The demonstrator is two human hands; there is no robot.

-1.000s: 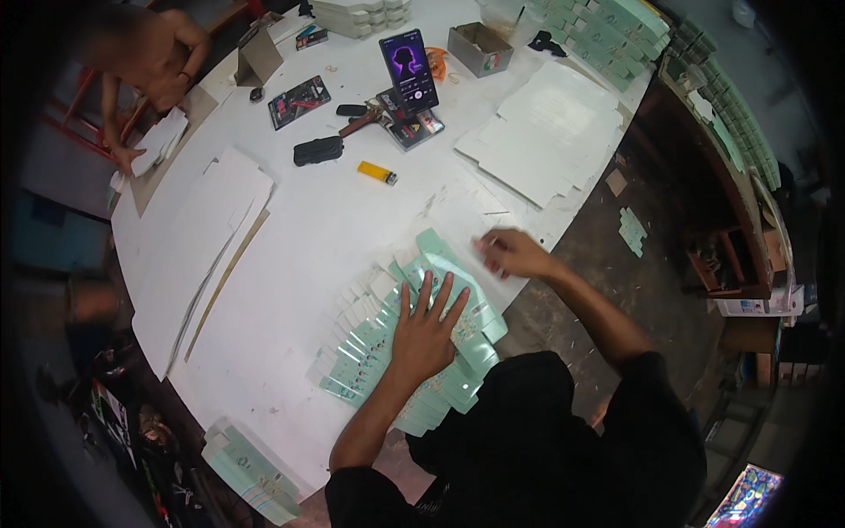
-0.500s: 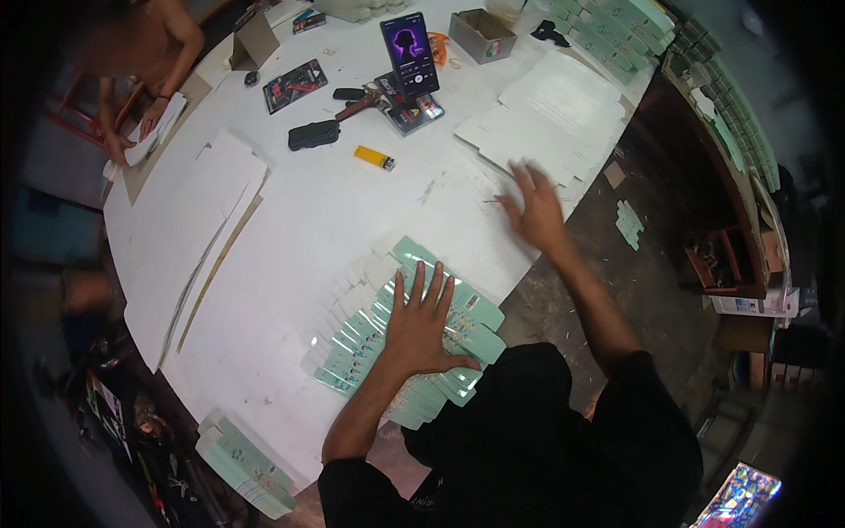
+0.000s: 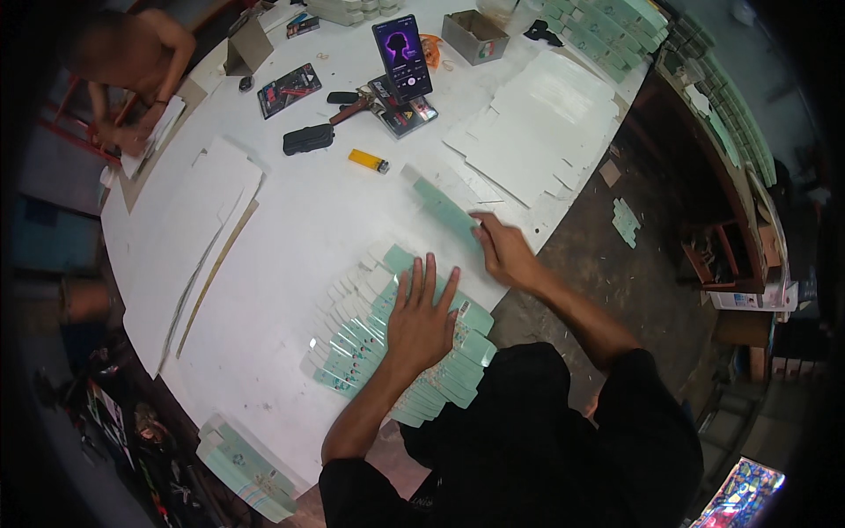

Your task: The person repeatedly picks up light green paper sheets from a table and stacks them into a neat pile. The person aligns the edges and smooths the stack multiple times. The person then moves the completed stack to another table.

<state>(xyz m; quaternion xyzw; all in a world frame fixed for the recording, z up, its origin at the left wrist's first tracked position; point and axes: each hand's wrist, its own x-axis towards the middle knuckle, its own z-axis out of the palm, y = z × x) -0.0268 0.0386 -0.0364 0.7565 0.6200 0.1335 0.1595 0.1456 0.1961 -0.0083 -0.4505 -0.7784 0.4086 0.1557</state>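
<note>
Fanned out along the table's near edge lies a pile of flat mint-green carton blanks (image 3: 352, 352) with white flaps and small printed figures. On top of them rests my left hand (image 3: 421, 326), palm down, its fingers spread. Beyond the pile, to the right, my right hand (image 3: 509, 251) grips one end of a narrow green carton (image 3: 443, 209) between thumb and fingers. That carton points away to the far left, a little blurred, with a pale flap at its far end. Whether it touches the table I cannot tell.
White sheets lie in stacks at left (image 3: 189, 211) and far right. A yellow lighter (image 3: 368, 160), a black pouch (image 3: 308, 139), a propped phone (image 3: 403, 60) and a grey box (image 3: 475, 37) stand farther back. Green cartons (image 3: 245, 466) sit near left. Another person (image 3: 145, 66) handles paper far left.
My right hand has come nearer to me and left, and now holds a green carton; before, it was empty with fingers spread. My left hand stays on the pile, its thumb drawn in.
</note>
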